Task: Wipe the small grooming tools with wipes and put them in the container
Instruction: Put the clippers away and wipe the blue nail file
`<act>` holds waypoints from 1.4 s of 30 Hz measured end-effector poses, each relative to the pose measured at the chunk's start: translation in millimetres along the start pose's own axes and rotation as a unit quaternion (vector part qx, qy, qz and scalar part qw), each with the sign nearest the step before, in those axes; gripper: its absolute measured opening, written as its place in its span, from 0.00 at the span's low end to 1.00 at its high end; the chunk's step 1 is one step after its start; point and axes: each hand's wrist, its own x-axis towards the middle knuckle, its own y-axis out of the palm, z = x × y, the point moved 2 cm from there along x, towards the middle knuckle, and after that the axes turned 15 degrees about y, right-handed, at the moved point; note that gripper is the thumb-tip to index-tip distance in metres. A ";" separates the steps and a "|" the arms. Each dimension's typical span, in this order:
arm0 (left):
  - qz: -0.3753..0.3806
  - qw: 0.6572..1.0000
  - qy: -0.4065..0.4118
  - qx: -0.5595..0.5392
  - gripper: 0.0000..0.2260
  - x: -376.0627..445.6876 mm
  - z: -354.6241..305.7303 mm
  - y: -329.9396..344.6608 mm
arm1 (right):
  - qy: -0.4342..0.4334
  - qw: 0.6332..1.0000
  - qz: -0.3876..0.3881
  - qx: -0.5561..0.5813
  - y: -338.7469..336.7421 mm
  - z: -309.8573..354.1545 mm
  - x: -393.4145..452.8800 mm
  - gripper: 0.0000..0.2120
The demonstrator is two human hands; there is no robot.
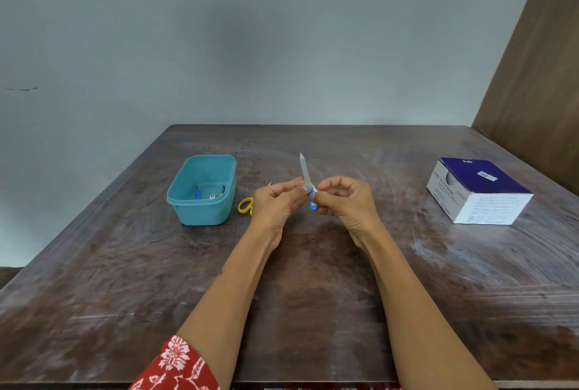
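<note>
Upright, nail file (304, 170) (blue-handled) between both hands' fingertips.

I have one view only, a wide-angle head camera, so no second view shares the scene. It looks forward and down from above the near edge of the table (313, 295), facing the far wall (250, 45). My forearms run up from the bottom of the frame to the left hand (277, 201) and right hand (344, 201), which meet close to centre, fairly near the lens. The container (202, 190) sits left of centre, the box (479, 192) far right. The wide lens bends the table's edges outward, and a brown panel (539, 76) closes the right side.
</note>
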 end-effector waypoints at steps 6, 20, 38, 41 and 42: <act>-0.002 1.000 0.029 -0.005 0.05 3.9 -1.4 -4.0 | 0.041 0.998 0.040 -0.027 1.2 -4.4 0.6 0.07; -0.028 0.998 0.053 0.003 0.05 6.2 0.1 -8.5 | 0.041 0.996 0.071 -0.017 3.5 -0.5 -2.2 0.07; -0.040 0.998 0.039 0.012 0.04 6.1 -2.5 -5.2 | 0.100 0.986 0.133 0.030 3.7 -0.6 -4.0 0.05; -0.042 0.998 0.051 0.018 0.04 5.4 -2.6 -4.5 | 0.092 0.988 0.127 -0.005 5.5 -0.8 -3.9 0.04; -0.045 0.997 0.054 0.019 0.04 5.2 -2.5 -4.5 | 0.091 0.988 0.124 -0.016 5.4 -0.8 -3.8 0.04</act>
